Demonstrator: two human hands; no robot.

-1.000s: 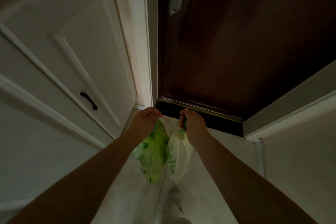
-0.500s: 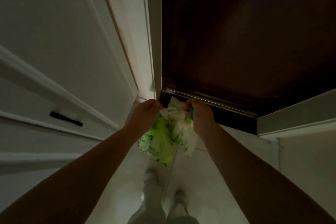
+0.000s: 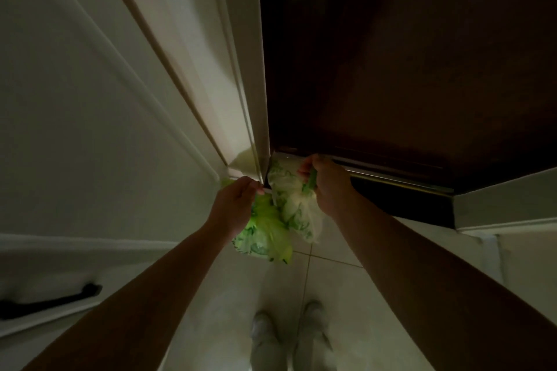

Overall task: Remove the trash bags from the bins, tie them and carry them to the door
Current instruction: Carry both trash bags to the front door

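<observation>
Trash bags [image 3: 268, 232], dark door [image 3: 391, 69] ahead, cabinet [image 3: 75, 129] left

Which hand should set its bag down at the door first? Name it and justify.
Right, probably. The right hand grips the pale bag at the foot of the dark door; the left hand holds the green bag off by the white frame.

- green bag [image 3: 265, 238]: neck hidden inside left hand [image 3: 235, 205]; no knot can be made out.
- pale bag [image 3: 297, 208]: top buried in the curled fingers of right hand [image 3: 328, 187].
- dark door [image 3: 407, 54]: cut off by top and right edges.
- black handle [image 3: 51, 301]: blurred, clipped at left edge.
- shoes [image 3: 268, 337]: dim, cut off at bottom edge.
</observation>
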